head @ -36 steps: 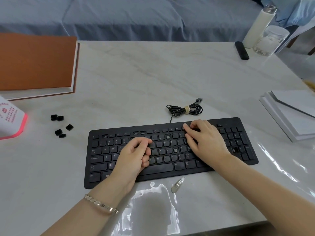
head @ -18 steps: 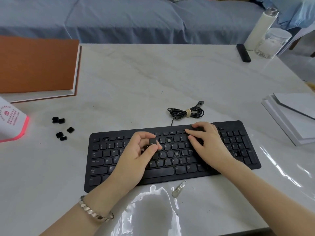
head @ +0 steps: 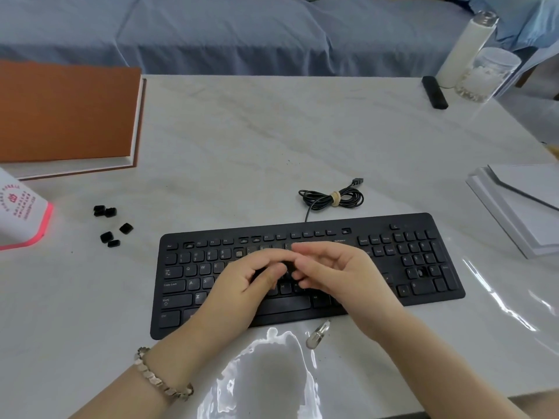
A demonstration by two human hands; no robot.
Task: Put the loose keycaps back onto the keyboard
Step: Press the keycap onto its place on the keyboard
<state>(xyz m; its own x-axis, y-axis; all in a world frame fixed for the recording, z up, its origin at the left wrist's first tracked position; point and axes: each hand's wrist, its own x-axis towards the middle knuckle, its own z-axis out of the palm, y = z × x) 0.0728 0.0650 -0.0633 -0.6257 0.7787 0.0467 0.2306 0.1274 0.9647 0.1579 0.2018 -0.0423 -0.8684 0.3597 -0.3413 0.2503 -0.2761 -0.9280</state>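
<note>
The black keyboard (head: 423,285) lies near the table's front edge, with some bare key sockets showing, one in the number row (head: 239,253). My left hand (head: 239,288) and my right hand (head: 341,273) meet above the keyboard's middle. Between their fingertips is one black keycap (head: 289,265), which the left fingers curl round and the right thumb and forefinger pinch; it is mostly hidden. Several loose black keycaps (head: 106,237) lie on the table to the left of the keyboard.
The keyboard's coiled cable (head: 332,198) lies just behind it. A small metal clip (head: 317,333) sits in front. An orange book (head: 66,116) and a white-and-pink box (head: 21,213) are at the left, white paper stacks (head: 520,207) at the right, and a bottle (head: 465,46), a jar (head: 487,74) and a black remote (head: 434,92) at the far right.
My right hand has lifted off the keys and come left to meet my left hand. The left hand has raised the keycap it pinched, and both now hold it.
</note>
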